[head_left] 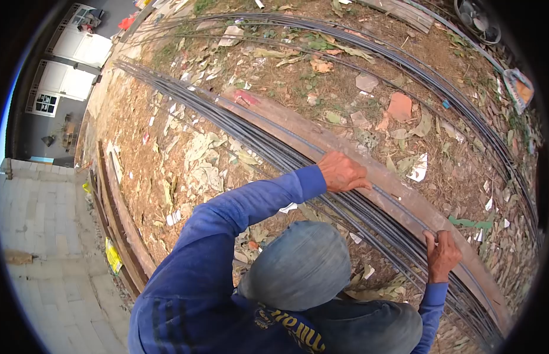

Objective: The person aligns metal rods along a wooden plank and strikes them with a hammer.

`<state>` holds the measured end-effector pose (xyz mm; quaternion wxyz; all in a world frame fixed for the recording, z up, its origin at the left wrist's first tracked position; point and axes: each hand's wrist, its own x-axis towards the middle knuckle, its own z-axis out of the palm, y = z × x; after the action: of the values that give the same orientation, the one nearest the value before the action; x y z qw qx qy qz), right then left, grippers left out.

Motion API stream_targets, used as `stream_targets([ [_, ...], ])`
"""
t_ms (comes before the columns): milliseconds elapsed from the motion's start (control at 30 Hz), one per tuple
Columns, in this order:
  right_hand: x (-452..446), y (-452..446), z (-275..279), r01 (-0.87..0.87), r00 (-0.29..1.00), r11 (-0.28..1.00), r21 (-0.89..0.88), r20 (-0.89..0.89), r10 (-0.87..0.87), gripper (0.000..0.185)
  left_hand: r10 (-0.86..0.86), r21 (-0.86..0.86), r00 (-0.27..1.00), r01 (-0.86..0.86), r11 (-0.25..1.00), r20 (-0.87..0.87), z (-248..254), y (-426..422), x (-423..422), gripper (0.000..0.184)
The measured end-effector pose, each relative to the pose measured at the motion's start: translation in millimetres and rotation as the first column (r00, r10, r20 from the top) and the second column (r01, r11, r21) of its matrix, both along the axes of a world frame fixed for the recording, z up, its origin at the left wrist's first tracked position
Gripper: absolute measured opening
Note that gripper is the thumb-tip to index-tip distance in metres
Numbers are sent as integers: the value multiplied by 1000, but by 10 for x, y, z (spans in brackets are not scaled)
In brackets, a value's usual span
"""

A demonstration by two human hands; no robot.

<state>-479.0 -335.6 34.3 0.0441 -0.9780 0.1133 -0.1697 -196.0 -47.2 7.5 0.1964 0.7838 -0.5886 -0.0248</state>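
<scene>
A thin steel rod (404, 209) lies along a long wooden plank (345, 144), beside a bundle of dark rods (245, 130). My left hand (344, 172) is closed around the rod near the middle of the view, knuckles up, with its thumb along the rod. Lower right, my right hand (442, 255) grips the same rod with bent fingers at the plank's near edge. Part of the bundle passes under my left wrist and beside my right hand. The fingertips of both hands are partly hidden.
Another group of long rods (404, 59) curves across the top and right. Leaves and broken tiles (399, 107) cover the soil. Boards (118, 218) lie beside a block surface (44, 218) at left. My bent knees (304, 265) are close below the bundle.
</scene>
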Motion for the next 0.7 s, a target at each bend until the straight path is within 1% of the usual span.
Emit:
stream_targets([
  [33,-7,27,71,0,1000,1000,-17,13,0,41,-1,1,1000,1,1000,17,61,12,2,45],
  [133,-107,102,15,-58,998,995,-77,18,60,42,-32,-34,999,33,999,18,-42,102,-65,45],
  [167,-126,102,18,-71,997,996,-61,30,73,44,-28,-69,999,31,997,41,25,110,-59,46],
  [233,-194,125,53,-24,1000,999,-31,17,25,44,-31,-124,998,39,992,62,175,149,-133,47],
  [333,-206,135,50,15,1000,1000,-8,-16,-15,44,-41,-115,997,48,992,64,146,110,-93,47],
  [533,-2,54,-25,5,1000,1000,-13,27,-5,43,-20,-130,987,42,991,160,-112,-31,58,47],
  [633,-40,24,-45,27,999,1000,-2,-21,-27,43,-31,-134,991,48,990,127,-127,-76,83,47],
  [700,19,-8,-117,26,999,1000,4,-23,-26,42,-19,-87,994,29,996,112,-113,-82,88,47],
])
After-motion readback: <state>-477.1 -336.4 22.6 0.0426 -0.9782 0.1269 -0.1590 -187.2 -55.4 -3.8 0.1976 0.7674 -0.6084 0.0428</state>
